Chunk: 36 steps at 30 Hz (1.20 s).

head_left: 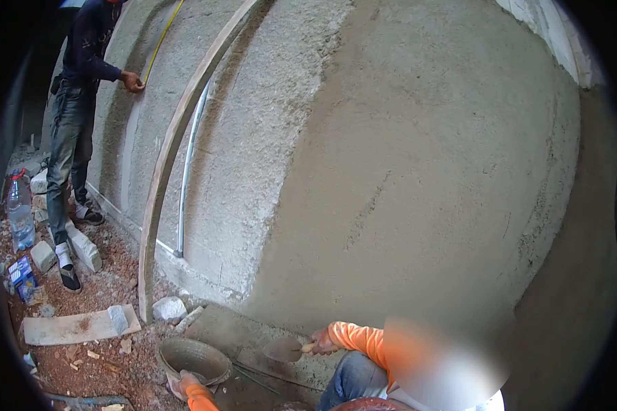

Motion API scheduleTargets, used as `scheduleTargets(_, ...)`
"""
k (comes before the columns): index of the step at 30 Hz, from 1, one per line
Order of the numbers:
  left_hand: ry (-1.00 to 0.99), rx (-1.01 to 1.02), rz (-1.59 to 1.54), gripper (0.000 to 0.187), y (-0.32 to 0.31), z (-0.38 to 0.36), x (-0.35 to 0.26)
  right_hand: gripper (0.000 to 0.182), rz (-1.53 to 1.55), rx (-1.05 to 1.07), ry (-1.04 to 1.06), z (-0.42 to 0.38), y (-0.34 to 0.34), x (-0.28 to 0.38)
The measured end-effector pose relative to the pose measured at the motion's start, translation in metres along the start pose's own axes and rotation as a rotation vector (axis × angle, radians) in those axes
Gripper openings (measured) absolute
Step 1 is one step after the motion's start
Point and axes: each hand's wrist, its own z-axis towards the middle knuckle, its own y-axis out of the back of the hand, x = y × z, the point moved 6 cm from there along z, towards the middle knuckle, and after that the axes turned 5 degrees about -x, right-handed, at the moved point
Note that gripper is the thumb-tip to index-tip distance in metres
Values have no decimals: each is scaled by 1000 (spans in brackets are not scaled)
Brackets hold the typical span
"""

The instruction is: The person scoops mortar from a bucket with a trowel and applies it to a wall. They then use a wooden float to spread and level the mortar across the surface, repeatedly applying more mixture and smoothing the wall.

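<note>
Neither of my own hands shows in the head view. Below me a person in an orange top crouches by the wall; the head is blurred. That person's hand [321, 341] grips the handle of a trowel [284, 349], its blade held over the ground near the wall's foot. Another hand [183, 385] in an orange sleeve, apparently the same person's, holds the near rim of a mortar bucket [219, 373]. The plastered wall [404, 178] is smooth and damp on the right, rough and paler on the left.
A standing person [72, 130] at left holds a yellow tape measure [160, 45] to the wall. A long curved board [164, 161] leans there beside a grey pipe [188, 171]. On reddish rubble lie a plastic bottle [20, 212], stone blocks [82, 248] and a flat board [68, 328].
</note>
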Motion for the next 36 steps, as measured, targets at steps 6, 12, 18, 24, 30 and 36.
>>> scheduleTargets(6, -78, 121, -12, 50, -24, 22, 10, 27, -43, -7, -9, -19, 10, 22)
scheduleTargets(12, 18, 283, -2, 55, -33, 23, 14, 27, 79, -48, -22, -7, 10, 12)
scheduleTargets(18, 4, 270, 79, 58, -22, 20, 12, 29, 95, -14, -39, -22, 8, 14)
scheduleTargets(24, 155, 361, 181, 62, -12, -3, -4, 30, 14, -2, -32, -30, 12, 12)
scheduleTargets(30, 4, 333, 75, 60, -34, 26, 16, 30, -9, 18, -11, -16, 10, 8)
scheduleTargets(36, -101, 180, 103, 57, -20, 17, 8, 36, -9, -56, 16, -13, 3, 15)
